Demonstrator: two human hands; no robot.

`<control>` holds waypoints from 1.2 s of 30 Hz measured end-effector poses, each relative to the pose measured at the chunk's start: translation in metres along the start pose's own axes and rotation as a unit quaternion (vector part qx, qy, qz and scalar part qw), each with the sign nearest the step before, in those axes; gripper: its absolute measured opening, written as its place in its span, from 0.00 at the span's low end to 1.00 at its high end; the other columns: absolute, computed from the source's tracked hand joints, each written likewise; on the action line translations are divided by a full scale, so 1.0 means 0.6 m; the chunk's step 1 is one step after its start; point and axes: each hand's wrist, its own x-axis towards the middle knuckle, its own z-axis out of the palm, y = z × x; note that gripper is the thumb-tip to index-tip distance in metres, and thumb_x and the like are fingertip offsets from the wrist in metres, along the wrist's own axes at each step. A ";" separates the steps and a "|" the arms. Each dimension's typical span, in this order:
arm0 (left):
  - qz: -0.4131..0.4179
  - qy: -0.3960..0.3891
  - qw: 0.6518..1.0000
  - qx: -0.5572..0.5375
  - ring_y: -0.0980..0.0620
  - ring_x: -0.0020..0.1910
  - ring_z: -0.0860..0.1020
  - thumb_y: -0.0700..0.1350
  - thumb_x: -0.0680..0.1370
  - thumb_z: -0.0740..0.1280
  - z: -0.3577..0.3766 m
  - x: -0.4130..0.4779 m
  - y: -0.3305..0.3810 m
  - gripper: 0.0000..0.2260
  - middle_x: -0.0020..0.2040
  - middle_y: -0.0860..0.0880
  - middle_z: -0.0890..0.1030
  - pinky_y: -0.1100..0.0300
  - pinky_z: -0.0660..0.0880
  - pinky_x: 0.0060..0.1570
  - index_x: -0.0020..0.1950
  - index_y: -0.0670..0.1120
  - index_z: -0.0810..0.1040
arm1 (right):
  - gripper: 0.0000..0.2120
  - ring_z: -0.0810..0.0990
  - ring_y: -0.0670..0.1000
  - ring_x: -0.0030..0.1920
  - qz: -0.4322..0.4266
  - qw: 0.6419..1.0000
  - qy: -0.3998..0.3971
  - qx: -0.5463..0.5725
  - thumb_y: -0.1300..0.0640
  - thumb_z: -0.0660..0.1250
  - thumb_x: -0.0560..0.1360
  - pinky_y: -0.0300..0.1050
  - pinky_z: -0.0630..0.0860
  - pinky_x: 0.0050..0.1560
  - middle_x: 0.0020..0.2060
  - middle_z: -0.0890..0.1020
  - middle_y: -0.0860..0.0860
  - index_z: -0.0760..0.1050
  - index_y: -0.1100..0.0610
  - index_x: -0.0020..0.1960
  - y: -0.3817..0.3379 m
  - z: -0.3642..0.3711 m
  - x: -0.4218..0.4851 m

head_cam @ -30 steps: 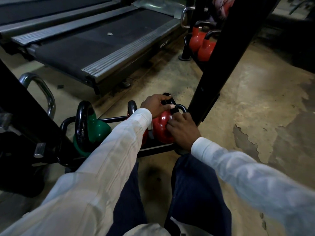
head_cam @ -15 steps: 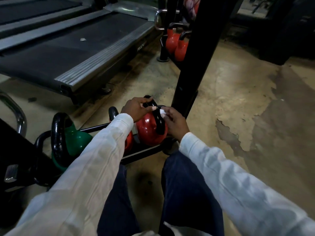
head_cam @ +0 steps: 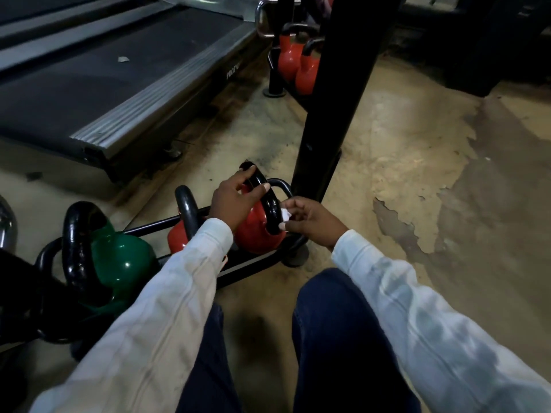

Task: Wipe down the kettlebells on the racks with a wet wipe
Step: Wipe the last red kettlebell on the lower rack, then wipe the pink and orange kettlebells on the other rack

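Note:
A red kettlebell with a black handle sits at the right end of a low black rack. My left hand grips the top of its handle. My right hand pinches a small white wet wipe against the right side of that handle. A second red kettlebell stands just left, mostly hidden by my left sleeve. A larger green kettlebell sits further left on the same rack.
A black upright post rises right behind the rack's end. Two more red kettlebells sit on another rack beyond it. A treadmill fills the upper left. Worn concrete floor spreads to the right. My knees are below.
My right hand has moved from the kettlebell's red body up to the right side of its handle, and the wipe now shows. My left hand keeps its hold on the handle.

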 end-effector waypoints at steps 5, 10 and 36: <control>-0.023 0.015 0.999 -0.016 0.64 0.64 0.69 0.51 0.76 0.70 0.015 -0.017 0.018 0.23 0.71 0.55 0.72 0.68 0.64 0.64 0.71 0.54 0.72 | 0.13 0.81 0.50 0.50 0.032 0.998 -0.045 -0.014 0.74 0.65 0.74 0.42 0.78 0.53 0.49 0.82 0.59 0.76 0.68 0.57 -0.016 -0.033 0.015; -0.127 -0.039 0.990 0.045 0.51 0.67 0.73 0.40 0.76 0.66 0.003 -0.056 0.098 0.21 0.67 0.50 0.76 0.57 0.68 0.68 0.69 0.52 0.74 | 0.14 0.80 0.49 0.44 0.122 0.989 -0.072 0.036 0.75 0.63 0.72 0.38 0.77 0.44 0.45 0.81 0.57 0.77 0.63 0.54 -0.070 -0.066 -0.015; -0.276 -0.360 0.885 -0.109 0.50 0.37 0.82 0.43 0.75 0.72 -0.110 -0.296 0.828 0.10 0.44 0.43 0.84 0.58 0.79 0.37 0.54 0.43 0.81 | 0.11 0.79 0.52 0.46 0.241 0.865 0.291 0.330 0.67 0.68 0.74 0.46 0.76 0.48 0.44 0.81 0.54 0.73 0.53 0.52 -0.724 -0.228 -0.491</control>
